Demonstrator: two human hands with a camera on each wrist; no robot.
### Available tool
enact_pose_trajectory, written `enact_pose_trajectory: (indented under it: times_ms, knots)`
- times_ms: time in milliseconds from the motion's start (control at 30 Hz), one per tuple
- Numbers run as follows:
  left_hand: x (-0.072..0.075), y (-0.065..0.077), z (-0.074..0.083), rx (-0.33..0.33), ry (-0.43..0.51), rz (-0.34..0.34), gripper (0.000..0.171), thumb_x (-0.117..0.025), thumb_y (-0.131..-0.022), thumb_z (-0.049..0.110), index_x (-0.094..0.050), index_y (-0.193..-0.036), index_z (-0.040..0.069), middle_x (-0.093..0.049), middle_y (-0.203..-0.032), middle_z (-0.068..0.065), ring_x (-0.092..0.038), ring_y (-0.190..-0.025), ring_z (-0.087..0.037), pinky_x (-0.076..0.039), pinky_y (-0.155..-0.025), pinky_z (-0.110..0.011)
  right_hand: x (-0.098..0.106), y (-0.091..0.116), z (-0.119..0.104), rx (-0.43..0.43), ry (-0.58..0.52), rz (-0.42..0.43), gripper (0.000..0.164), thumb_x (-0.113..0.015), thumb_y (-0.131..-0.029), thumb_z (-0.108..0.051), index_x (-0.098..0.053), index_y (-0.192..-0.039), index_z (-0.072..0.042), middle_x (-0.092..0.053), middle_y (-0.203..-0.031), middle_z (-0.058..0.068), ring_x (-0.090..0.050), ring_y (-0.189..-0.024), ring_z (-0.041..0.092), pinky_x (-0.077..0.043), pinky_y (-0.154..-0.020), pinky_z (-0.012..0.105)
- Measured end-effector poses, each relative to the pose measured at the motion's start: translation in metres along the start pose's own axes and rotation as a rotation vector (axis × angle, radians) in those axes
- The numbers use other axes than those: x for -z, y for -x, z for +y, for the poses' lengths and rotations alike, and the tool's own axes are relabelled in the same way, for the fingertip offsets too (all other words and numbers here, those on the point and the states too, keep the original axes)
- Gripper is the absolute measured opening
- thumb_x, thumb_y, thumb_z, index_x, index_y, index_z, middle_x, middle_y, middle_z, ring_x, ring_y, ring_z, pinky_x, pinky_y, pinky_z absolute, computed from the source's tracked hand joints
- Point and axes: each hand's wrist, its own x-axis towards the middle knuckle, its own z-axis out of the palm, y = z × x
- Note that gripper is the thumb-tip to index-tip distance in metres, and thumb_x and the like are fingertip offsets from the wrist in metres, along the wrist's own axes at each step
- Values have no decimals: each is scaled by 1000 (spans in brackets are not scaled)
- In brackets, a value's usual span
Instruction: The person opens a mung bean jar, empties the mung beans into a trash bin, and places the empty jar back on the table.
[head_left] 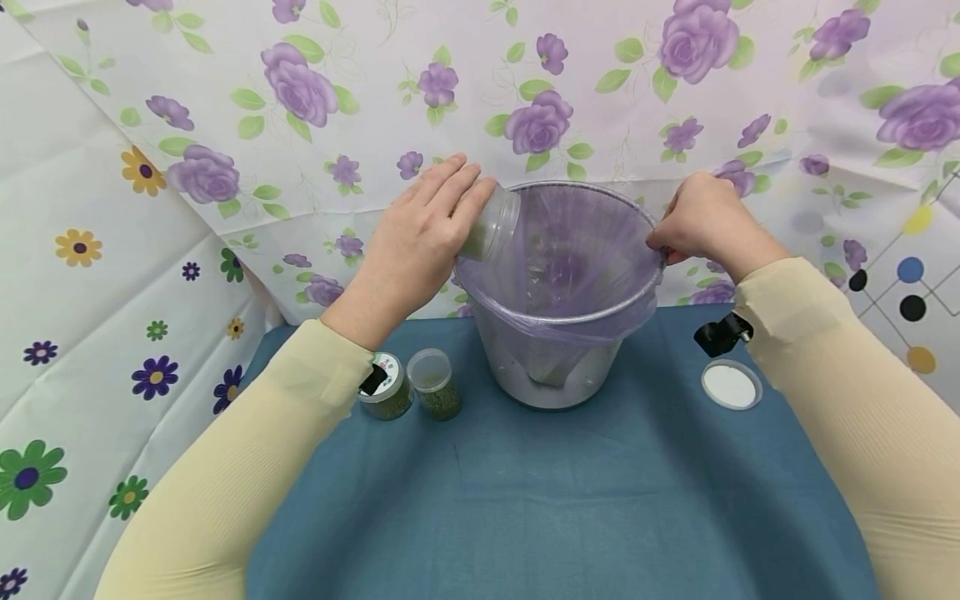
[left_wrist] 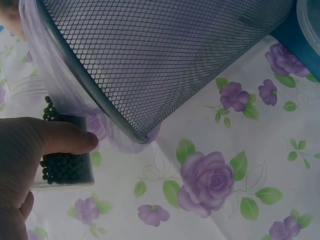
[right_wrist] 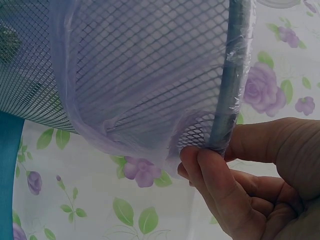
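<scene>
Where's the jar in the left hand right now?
In the head view, the jar is tipped in the left hand at the upper left of the mesh bin, its mouth turned toward the purple liner.

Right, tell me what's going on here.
A person's left hand holds a clear jar, with dark green pellets inside, tipped toward a mesh bin. The right hand pinches the bin's rim, over which a purple liner is folded. On the table, two more jars stand to the bin's left and a white lid lies to its right.
</scene>
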Motion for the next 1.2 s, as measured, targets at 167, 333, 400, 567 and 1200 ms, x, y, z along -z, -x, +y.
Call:
enact_pose_trajectory:
  times_ms: [167, 333, 400, 567, 1200]
  knots:
    - [-1, 0, 0, -3, 4, -2, 39, -45, -93, -3, -52, -131, 5, -55, -131, -15, -43, -132, -29, -38, -109, -40, 0, 0, 0, 3, 4, 2, 20, -64, -74, -17, -73, -65, -1, -67, -54, 6, -67, -53, 18, -45, -46, 31]
    - [-1, 1, 0, -4, 4, 2, 39, -44, -93, -3, -52, -130, 5, -55, -131, -15, -43, -132, -29, -38, -108, -40, -1, -1, 0, 8, 12, 8, 20, -64, -74, -17, -73, -64, -2, -67, -53, 5, -67, -52, 18, -44, -45, 31]
    - [-1, 0, 0, -5, 2, 11, 38, -43, -94, -3, -52, -130, 5, -55, -130, -15, -43, -131, -29, -39, -108, -41, -1, -1, 1, 10, 15, 10, 20, -64, -74, -17, -73, -64, -2, -67, -53, 4, -67, -52, 17, -44, -45, 31]
    - [-1, 0, 0, -5, 0, 26, 37, -41, -94, -3, -53, -129, 4, -56, -129, -16, -44, -131, -29, -39, -108, -41, -1, -2, 1, 5, 7, 6, 20, -65, -74, -17, -74, -66, -1, -67, -53, 5, -67, -52, 17, -45, -46, 31]
    - [0, -1, 2, -14, -4, -7, 38, -44, -94, -2, -51, -131, 4, -54, -132, -15, -42, -132, -29, -36, -110, -40, -1, -1, 0, 6, 12, 5, 21, -65, -75, -18, -74, -67, 0, -67, -54, 5, -67, -52, 17, -45, -46, 31]
